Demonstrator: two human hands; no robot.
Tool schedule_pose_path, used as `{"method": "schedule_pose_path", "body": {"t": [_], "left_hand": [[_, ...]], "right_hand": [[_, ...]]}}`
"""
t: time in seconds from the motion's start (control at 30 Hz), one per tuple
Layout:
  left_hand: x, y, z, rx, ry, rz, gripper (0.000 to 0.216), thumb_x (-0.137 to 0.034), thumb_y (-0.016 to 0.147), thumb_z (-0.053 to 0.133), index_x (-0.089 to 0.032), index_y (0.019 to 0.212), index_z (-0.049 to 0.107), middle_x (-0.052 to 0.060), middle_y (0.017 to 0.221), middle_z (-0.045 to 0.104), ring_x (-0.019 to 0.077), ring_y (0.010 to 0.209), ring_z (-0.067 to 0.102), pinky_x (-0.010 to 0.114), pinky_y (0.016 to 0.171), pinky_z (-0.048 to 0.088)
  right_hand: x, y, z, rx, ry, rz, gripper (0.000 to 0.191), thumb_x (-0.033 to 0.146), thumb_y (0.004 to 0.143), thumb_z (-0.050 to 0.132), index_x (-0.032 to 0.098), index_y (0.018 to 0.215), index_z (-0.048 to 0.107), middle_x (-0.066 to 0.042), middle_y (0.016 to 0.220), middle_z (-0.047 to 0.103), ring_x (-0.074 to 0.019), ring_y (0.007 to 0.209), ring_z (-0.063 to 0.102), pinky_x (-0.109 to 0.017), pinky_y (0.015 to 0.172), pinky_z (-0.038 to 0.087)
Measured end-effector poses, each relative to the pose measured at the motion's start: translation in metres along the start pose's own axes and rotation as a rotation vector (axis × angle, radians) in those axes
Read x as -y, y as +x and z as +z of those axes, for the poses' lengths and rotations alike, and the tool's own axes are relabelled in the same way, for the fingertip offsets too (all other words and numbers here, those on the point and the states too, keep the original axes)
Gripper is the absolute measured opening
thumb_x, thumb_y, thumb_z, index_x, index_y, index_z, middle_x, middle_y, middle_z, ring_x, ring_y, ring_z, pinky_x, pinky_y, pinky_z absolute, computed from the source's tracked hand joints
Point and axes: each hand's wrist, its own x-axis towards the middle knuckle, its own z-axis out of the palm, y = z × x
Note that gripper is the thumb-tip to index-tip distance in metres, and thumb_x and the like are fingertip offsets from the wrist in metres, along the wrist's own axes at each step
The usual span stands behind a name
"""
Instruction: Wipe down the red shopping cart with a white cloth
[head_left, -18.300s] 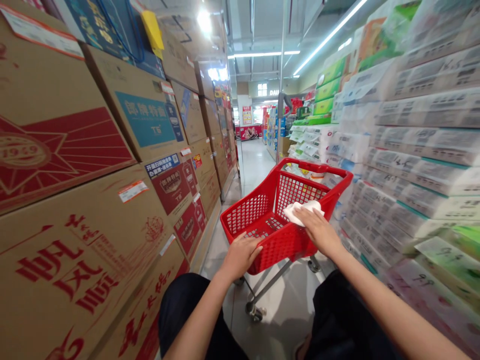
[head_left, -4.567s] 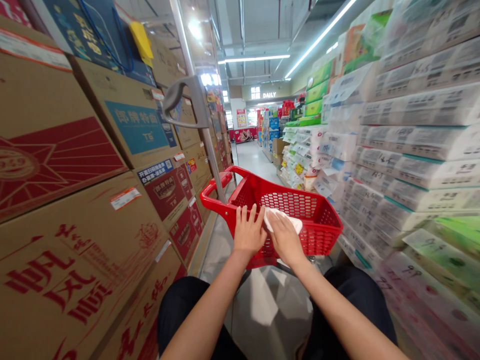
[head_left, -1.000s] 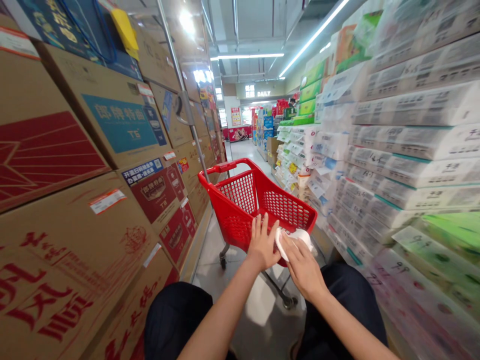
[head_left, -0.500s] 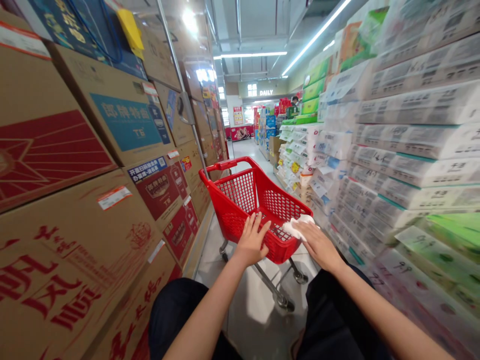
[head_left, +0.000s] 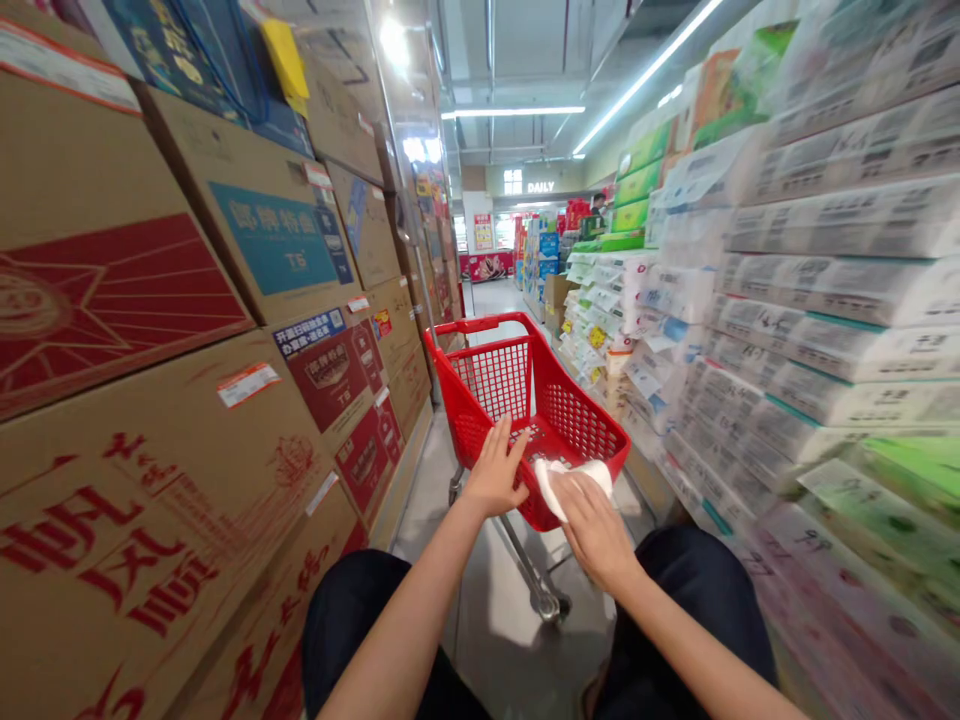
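A red plastic shopping cart [head_left: 600, 420] on metal legs stands in front of my knees. My left hand [head_left: 495, 468] lies against its near left rim, fingers stretched and apart, with nothing in it. A crumpled white cloth [head_left: 598, 474] is under my right hand [head_left: 589, 520], which presses it onto the cart's near edge. My right palm and part of the cloth's underside are hidden. Through the cart's grid walls the inside of the basket shows.
Stacked cardboard boxes [head_left: 300, 240] form a wall on the left. Tall piles of wrapped paper packs [head_left: 840, 220] rise close on the right, blurred. Tiled floor [head_left: 491, 295] runs down the aisle, and a person [head_left: 598, 205] is far off near the shelves.
My right hand has slid left along the cart's near edge with the cloth, closer to my left hand. The cart appears slightly turned and farther right in view. My left hand keeps its place on the rim.
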Motion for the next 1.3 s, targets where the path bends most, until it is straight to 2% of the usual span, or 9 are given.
{"method": "schedule_pose_path", "body": {"t": [0.2,0.4,0.57,0.7,0.8,0.93,1.07,1.2,1.3], "left_hand": [[-0.002,-0.013,-0.007,0.077,0.049,-0.002,0.089,-0.032,0.078,0.061,-0.01,0.155,0.023,0.017,0.165,0.011,0.0303,0.153,0.002,0.056,0.123,0.004],[0.005,-0.03,-0.015,0.012,0.085,0.01,0.087,-0.025,0.075,0.061,-0.015,0.154,0.027,0.013,0.165,0.017,0.0303,0.153,0.008,0.058,0.123,0.002],[-0.016,-0.022,-0.006,-0.001,0.099,-0.061,0.092,-0.034,0.073,0.067,-0.007,0.152,0.03,0.021,0.163,0.016,0.0381,0.152,0.008,0.06,0.122,0.005],[-0.054,-0.025,0.01,-0.034,0.066,-0.054,0.107,-0.034,0.069,0.073,-0.016,0.158,0.017,0.018,0.166,0.001,0.0451,0.15,0.002,0.066,0.118,0.012],[-0.063,-0.035,0.013,-0.11,0.075,-0.117,0.107,-0.027,0.07,0.073,-0.023,0.159,0.014,0.013,0.166,-0.009,0.0466,0.15,-0.003,0.069,0.116,0.016],[-0.039,-0.058,-0.003,-0.12,0.123,-0.091,0.096,-0.014,0.078,0.065,-0.03,0.158,0.016,0.006,0.167,-0.007,0.0401,0.152,-0.003,0.063,0.118,0.02],[-0.007,-0.08,-0.024,-0.094,0.163,-0.074,0.09,-0.011,0.08,0.06,-0.03,0.158,0.018,0.006,0.167,-0.002,0.0336,0.153,0.005,0.057,0.121,0.019],[0.003,-0.089,-0.029,-0.101,0.177,-0.12,0.092,-0.016,0.08,0.06,-0.023,0.159,0.014,0.009,0.167,0.003,0.0318,0.153,0.008,0.056,0.122,0.016],[-0.006,-0.083,-0.019,-0.121,0.156,-0.15,0.094,-0.02,0.081,0.059,-0.014,0.159,0.007,0.014,0.166,0.007,0.0307,0.153,0.006,0.055,0.123,0.013]], "right_hand": [[0.024,0.009,0.008,0.095,-0.08,-0.158,0.081,0.0,0.082,0.044,0.023,0.157,0.024,-0.004,0.163,0.027,-0.0302,0.15,0.019,-0.054,0.117,0.034],[-0.043,0.002,-0.01,0.129,-0.107,-0.14,0.072,0.01,0.091,0.043,0.023,0.158,0.02,-0.006,0.162,0.029,-0.0292,0.15,0.022,-0.057,0.118,0.029],[-0.078,0.008,-0.014,0.071,-0.108,-0.017,0.066,0.018,0.095,0.043,0.025,0.158,0.024,-0.007,0.15,0.05,-0.0277,0.137,0.043,-0.056,0.118,0.029],[-0.058,0.01,-0.007,0.056,-0.095,0.081,0.062,0.019,0.096,0.043,0.023,0.156,0.029,-0.009,0.141,0.056,-0.029,0.131,0.047,-0.052,0.115,0.035],[-0.036,0.007,-0.007,0.057,-0.09,0.061,0.064,0.021,0.096,0.046,0.021,0.157,0.028,-0.011,0.143,0.054,-0.0308,0.132,0.046,-0.052,0.114,0.036],[-0.023,0.006,-0.015,0.132,-0.054,-0.101,0.065,0.022,0.096,0.048,0.02,0.157,0.027,-0.009,0.153,0.045,-0.0301,0.136,0.042,-0.051,0.114,0.037],[-0.036,0.009,-0.028,0.192,-0.024,-0.264,0.067,0.017,0.095,0.048,0.021,0.157,0.023,-0.005,0.16,0.033,-0.027,0.146,0.031,-0.05,0.119,0.032],[-0.043,0.013,-0.03,0.163,-0.018,-0.24,0.067,0.018,0.096,0.046,0.021,0.158,0.021,-0.005,0.16,0.032,-0.026,0.15,0.024,-0.053,0.12,0.029],[-0.024,0.015,-0.019,0.143,0.009,-0.177,0.067,0.015,0.094,0.044,0.018,0.158,0.022,-0.007,0.16,0.032,-0.0258,0.151,0.02,-0.053,0.121,0.027]]}}
